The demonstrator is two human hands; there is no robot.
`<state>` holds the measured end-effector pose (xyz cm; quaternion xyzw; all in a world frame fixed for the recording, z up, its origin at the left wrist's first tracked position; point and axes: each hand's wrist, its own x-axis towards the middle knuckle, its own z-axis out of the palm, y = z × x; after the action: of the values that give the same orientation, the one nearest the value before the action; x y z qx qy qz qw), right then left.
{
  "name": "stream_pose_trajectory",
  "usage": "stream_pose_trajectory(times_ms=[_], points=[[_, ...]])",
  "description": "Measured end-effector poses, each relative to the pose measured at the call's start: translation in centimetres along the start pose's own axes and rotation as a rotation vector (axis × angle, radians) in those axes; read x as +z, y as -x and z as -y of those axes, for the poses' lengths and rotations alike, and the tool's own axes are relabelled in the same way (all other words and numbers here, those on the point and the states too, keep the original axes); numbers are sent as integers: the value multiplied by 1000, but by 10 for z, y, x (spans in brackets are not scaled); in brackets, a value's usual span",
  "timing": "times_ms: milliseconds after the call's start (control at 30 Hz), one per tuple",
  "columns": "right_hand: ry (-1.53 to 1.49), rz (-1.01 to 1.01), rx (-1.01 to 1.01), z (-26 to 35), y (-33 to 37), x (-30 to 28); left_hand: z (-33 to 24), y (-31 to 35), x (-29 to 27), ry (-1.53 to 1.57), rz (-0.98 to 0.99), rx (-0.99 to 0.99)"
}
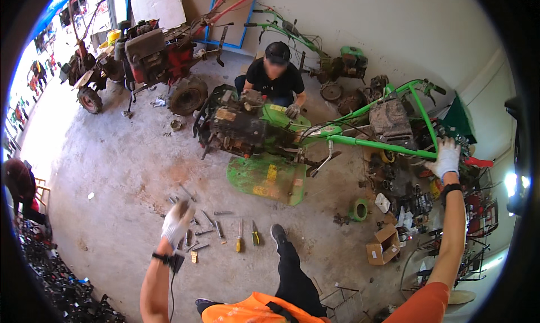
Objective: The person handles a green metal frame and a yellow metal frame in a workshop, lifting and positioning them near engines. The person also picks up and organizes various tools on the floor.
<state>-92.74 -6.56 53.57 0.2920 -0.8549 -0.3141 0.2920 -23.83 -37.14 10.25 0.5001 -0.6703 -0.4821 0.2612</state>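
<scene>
Nearest, the left hand (177, 221) is hovering blurred, holding nothing I can make out, over about ten hand tools (216, 233) lying loose by the person's foot; stepping back could mean tripping. Farther right, the right hand (447, 158) is clasping the green tiller's handlebar (388, 146); leaning could tip it. One co-worker (275, 78) is crouching beyond; three tillers are standing around.
</scene>
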Motion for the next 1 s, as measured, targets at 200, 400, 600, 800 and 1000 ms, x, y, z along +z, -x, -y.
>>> stream_pose_trajectory(times_ms=[200,400,600,800,1000], points=[[-358,356,-119,-59,-94,101,-215,-193,129,-593,-68,415],[-695,501,-22,-85,-114,142,-269,-290,210,-908,16,221],[-671,331,-61,-86,-93,192,-242,-300,232,-977,-66,208],[-828,312,50,-103,-19,189,-234,-279,225,-923,-204,317],[-1446,256,384,-100,-18,192,-233,-256,209,-860,-191,313]])
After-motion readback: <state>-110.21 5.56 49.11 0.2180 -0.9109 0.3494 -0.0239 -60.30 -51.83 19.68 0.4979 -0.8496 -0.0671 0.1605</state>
